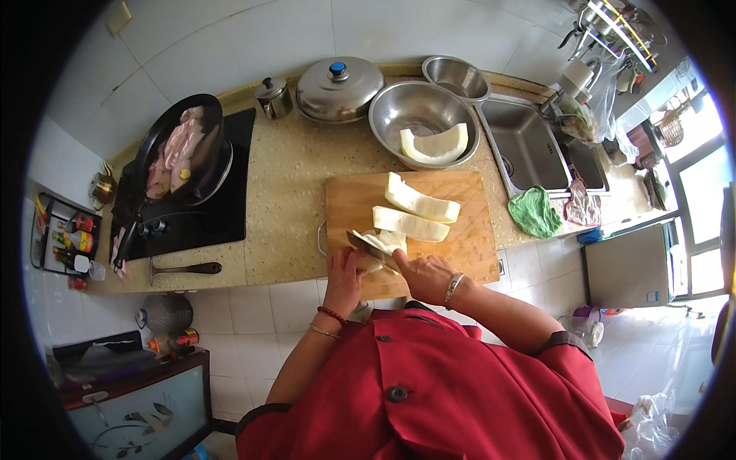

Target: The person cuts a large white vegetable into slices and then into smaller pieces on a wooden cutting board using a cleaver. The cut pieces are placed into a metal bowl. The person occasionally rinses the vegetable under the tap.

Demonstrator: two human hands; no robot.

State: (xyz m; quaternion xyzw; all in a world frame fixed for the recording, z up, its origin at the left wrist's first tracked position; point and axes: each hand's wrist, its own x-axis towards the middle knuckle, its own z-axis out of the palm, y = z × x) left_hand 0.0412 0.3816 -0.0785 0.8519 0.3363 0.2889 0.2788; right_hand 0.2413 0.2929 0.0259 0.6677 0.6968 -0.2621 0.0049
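On the wooden cutting board (466,259), my right hand (428,276) is closed around a kitchen knife (374,250), its blade slanting to the upper left. My left hand (345,273) presses a piece of pale melon (369,264) against the board beside the blade. Thin cut pieces (391,239) lie just beyond the knife. Two long pale melon wedges (422,199) (411,224) rest farther back on the board. A curved melon piece (435,150) with a pale green rind sits in the large steel bowl (385,123) behind the board.
Left stands a black wok (215,115) with raw meat on a black cooktop (233,224), near a spatula (195,268). Behind are a lidded steel pan (339,92), a steel canister (275,100) and a smaller bowl (457,77). Right are a sink (526,144) and green cloth (533,213).
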